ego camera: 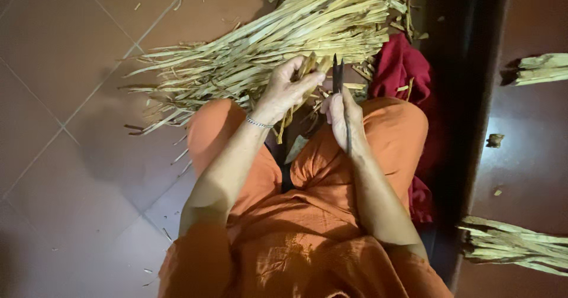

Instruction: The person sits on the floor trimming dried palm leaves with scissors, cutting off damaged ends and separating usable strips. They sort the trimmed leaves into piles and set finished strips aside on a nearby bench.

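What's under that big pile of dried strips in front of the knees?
The pile of dried strips lies on the reddish tiled floor. A red cloth sits beside it. Anything beneath the pile is covered.

Strip pile [266,43] blocks front; floor [65,67] left open.

Right-edge stalk bundles [541,68] cut off — tool's [338,73] handle hidden by fingers [343,111].

Pale-yellow straw strips [266,43], orange trousers [307,215]
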